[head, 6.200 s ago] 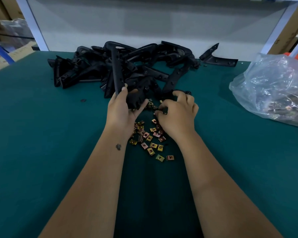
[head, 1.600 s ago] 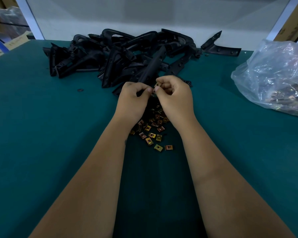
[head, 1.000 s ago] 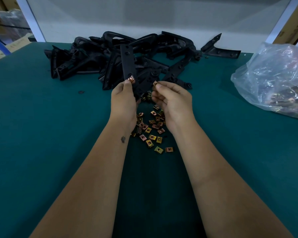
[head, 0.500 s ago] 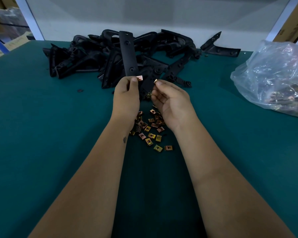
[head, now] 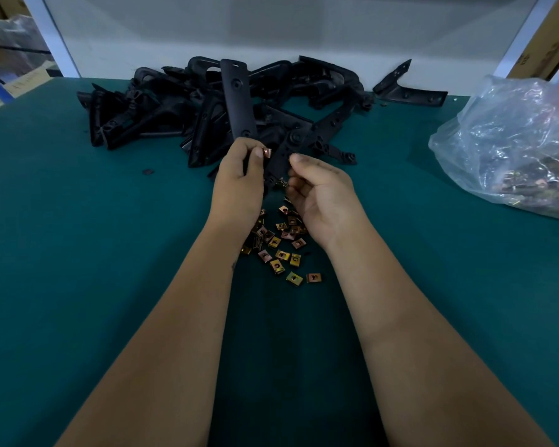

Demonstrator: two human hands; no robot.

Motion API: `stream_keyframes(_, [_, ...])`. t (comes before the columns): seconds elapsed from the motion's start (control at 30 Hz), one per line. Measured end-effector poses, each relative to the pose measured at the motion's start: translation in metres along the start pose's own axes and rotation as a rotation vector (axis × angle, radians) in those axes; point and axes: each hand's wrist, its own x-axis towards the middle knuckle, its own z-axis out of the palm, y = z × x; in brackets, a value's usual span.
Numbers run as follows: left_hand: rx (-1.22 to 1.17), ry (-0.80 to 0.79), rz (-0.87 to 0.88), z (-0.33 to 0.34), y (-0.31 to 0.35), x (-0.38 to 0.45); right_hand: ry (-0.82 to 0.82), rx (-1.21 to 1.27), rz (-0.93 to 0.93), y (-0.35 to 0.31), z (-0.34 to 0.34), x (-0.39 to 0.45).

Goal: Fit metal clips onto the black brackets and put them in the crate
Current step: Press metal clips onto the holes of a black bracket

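The black bracket stands upright at upper centre of the frame, its lower end gripped in the left hand, whose thumb presses a copper-coloured metal clip at its edge. The right hand hovers just beside, fingers loosely curled, seemingly empty. I'd steady the bracket, seat that clip fully, then pick another from the loose clips on the table.
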Motion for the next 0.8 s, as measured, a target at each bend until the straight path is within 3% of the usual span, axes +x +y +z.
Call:
stream_keyframes(0.3, [0.008,-0.048,0.030,0.0009,0.0006,-0.0017,-0.002,-0.031,-0.020,0.0007,0.0004,0.0007])
stream_keyframes(0.57, [-0.204,0.071,-0.227,0.0024,0.0020,0.0014,-0.144,0.176,0.047,-0.0025,0.0035,-0.0031])
stream_keyframes(0.8, [-0.427,0.004,-0.327,-0.0038,0.0068,0.0019,-0.266,0.105,-0.016,-0.0033,0.0027,-0.0052])
